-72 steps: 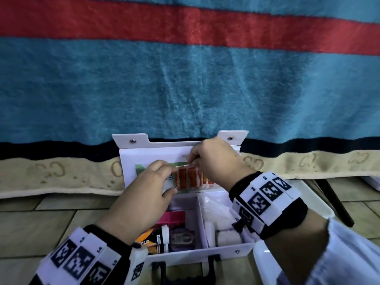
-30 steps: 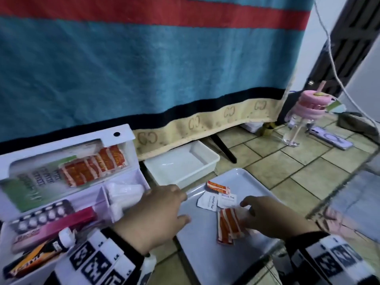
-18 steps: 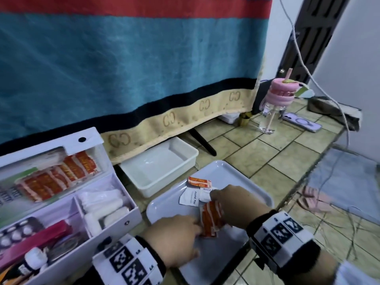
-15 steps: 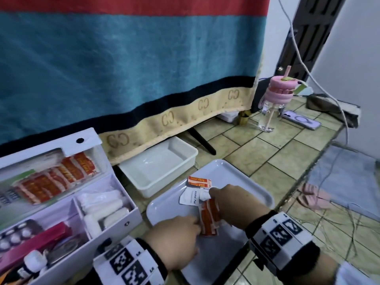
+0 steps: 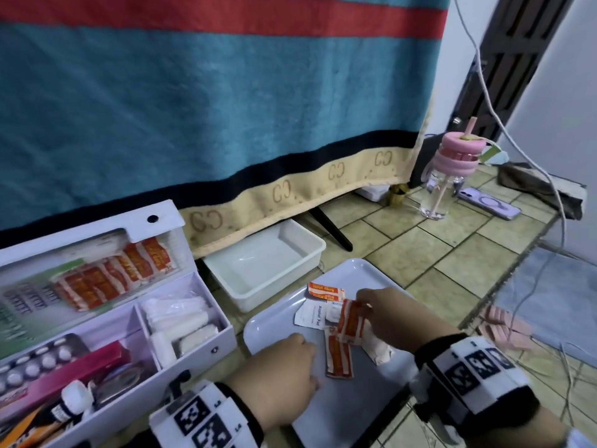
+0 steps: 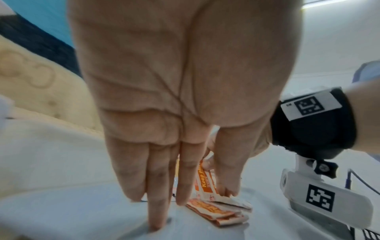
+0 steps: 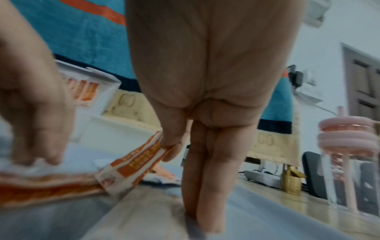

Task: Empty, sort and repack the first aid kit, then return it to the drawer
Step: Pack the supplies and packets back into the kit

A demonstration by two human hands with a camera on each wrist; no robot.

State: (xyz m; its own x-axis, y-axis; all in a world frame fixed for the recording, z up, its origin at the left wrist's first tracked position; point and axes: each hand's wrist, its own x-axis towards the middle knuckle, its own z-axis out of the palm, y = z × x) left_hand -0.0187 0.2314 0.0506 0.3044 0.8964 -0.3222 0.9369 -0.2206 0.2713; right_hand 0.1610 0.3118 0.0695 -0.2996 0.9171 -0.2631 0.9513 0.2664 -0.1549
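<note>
The white first aid kit (image 5: pixel 206 345) stands open at the left, with orange plasters (image 5: pixel 113 276) in its lid pocket and gauze, pills and tubes in its compartments. To its right a grey tray (image 5: pixel 355 412) holds alcohol pads (image 5: pixel 311 315) and one loose plaster (image 5: pixel 324 291). My right hand (image 5: pixel 371 308) pinches an orange plaster strip (image 5: pixel 350 321) between thumb and forefinger (image 7: pixel 170 146), tilted up off the tray. A second strip (image 5: pixel 337 360) lies flat below it. My left hand (image 5: pixel 303 360) rests beside that strip, its straight fingers (image 6: pixel 158 186) touching the tray.
An empty white tub (image 5: pixel 265 263) sits behind the tray, against the hanging striped blanket. A pink-lidded bottle (image 5: pixel 447 176) and a phone (image 5: pixel 489 206) stand far right on the tiled surface, whose edge (image 5: pixel 504 276) runs just right of the tray.
The view swung from the kit to the tray. My right hand brought plasters from the lid to the tray and now lifts one strip apart; my left hand has drawn slightly left.
</note>
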